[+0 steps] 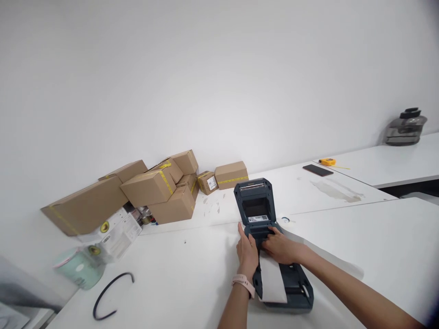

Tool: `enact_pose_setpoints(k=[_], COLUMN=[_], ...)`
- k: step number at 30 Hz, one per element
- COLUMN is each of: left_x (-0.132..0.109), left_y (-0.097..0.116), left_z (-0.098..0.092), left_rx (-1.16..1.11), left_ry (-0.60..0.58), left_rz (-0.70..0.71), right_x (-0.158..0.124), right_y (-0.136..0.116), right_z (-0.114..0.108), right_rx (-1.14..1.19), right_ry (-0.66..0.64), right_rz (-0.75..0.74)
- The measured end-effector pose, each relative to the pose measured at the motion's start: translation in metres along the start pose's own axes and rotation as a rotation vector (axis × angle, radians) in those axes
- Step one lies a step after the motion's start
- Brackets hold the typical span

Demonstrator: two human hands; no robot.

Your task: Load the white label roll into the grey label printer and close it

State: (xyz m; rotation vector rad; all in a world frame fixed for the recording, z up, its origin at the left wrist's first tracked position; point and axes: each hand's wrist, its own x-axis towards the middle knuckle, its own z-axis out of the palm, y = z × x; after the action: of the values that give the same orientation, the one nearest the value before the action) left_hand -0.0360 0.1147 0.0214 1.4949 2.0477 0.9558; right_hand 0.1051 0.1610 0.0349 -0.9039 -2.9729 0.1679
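A dark blue-grey label printer (298, 285) lies on the white table with its lid (255, 201) raised and leaning back. Inside the lid are a metallic bar and a white sticker. Down the middle of the printer's body runs a strip of white label paper (273, 278). My left hand (247, 251) grips the printer's left side near the hinge, index finger along the edge. Reaching in from the right, my right hand (281, 246) has its fingers bent inside the body, closed at the paper's far end. Its fingertips are partly hidden.
Cardboard boxes (147, 189) are stacked at the back left, above a white carton (120, 235) and a mint-green tub (78, 267). A black curved band (111, 292) lies front left. Behind the printer to the right are a phone (318, 170), tape measure (327, 161) and jug (406, 128).
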Motion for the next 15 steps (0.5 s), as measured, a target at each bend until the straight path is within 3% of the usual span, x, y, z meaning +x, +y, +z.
enact_pose_setpoints(k=[10, 13, 15], left_x=[-0.002, -0.002, -0.002], left_y=[0.001, 0.001, 0.000], left_z=[-0.001, -0.001, -0.001], left_rx=[-0.007, -0.025, -0.047], left_ry=[0.005, -0.006, -0.005], left_rz=[-0.005, 0.001, 0.007], right_x=[-0.010, -0.032, -0.055], right_y=[0.002, 0.014, 0.031], right_z=[-0.029, -0.049, -0.058], right_rx=[0.193, 0.540, 0.834], right_ry=[-0.121, -0.078, 0.026], right_rz=[-0.027, -0.127, -0.171])
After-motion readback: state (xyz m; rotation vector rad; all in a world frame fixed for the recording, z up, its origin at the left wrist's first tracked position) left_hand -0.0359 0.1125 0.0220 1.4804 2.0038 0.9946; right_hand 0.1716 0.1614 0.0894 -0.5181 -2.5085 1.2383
